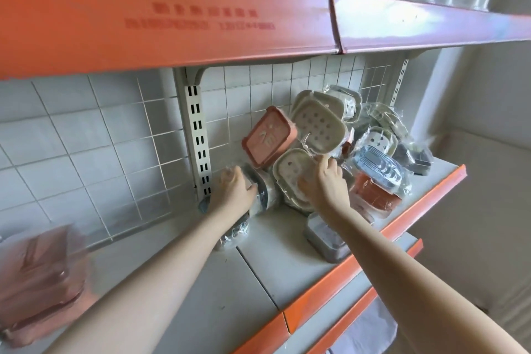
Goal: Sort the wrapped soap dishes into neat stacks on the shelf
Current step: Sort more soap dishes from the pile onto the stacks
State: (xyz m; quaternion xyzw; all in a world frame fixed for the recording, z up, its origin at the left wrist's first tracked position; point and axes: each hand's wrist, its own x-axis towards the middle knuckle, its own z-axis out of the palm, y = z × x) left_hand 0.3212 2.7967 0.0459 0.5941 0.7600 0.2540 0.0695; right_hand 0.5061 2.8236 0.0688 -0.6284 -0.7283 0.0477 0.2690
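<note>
A jumbled pile of wrapped soap dishes leans against the tiled back wall on the white shelf point(201, 282). A pink dish point(268, 136) and a cream dish point(317, 123) tilt at the top. My left hand point(232, 191) grips a wrapped grey and white dish point(263, 190) at the pile's left end. My right hand point(323, 181) holds a cream dish point(290, 174) that stands on edge, fingers over its upper rim. A grey dish point(326, 238) lies flat near the front edge under my right forearm. Blue point(376, 165) and orange point(373, 192) dishes lie to the right.
An orange shelf front point(172, 23) hangs overhead. The shelf's orange lip point(373, 241) runs along the front. A blurred pink wrapped stack point(40, 276) stands at the far left. A slotted white upright point(196, 135) is fixed to the wall behind my left hand.
</note>
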